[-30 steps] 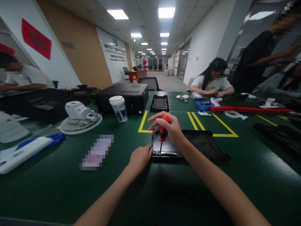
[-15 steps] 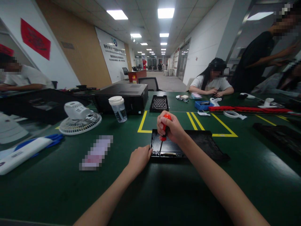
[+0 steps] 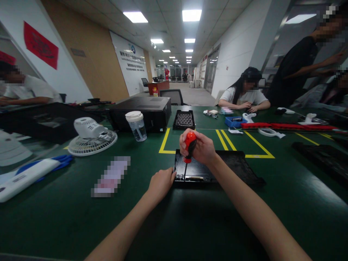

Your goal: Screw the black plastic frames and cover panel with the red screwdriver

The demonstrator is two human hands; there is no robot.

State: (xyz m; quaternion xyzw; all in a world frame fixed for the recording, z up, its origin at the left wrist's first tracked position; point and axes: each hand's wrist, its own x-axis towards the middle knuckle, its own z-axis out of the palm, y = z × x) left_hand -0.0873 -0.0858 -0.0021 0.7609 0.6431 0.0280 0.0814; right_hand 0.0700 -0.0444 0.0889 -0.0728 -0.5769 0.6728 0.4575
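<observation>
A red-and-black screwdriver [image 3: 190, 142] stands nearly upright in my right hand [image 3: 202, 146], whose fingers are closed round its handle. Its thin shaft reaches down to the near left corner of a black panel [image 3: 231, 165] with raised edges, which lies on the green table; the exact spot under the tip is too small to make out. My left hand [image 3: 161, 181] holds the panel's left edge, with the thumb on the rim and the other fingers partly hidden. Along the panel's near edge runs a shiny strip [image 3: 197, 178].
Left of the panel are a blurred-out flat object [image 3: 111, 177], a fan head [image 3: 92, 136] and a lidded cup [image 3: 137, 127]. Beyond stand a black case [image 3: 141, 108] and a black tray of small parts [image 3: 184, 119]. A blue box [image 3: 234, 120] lies farther right, near a seated person.
My right hand has turned on the screwdriver's handle, so more of the handle now shows. The shaft's lower end, the panel and my left hand stay in place.
</observation>
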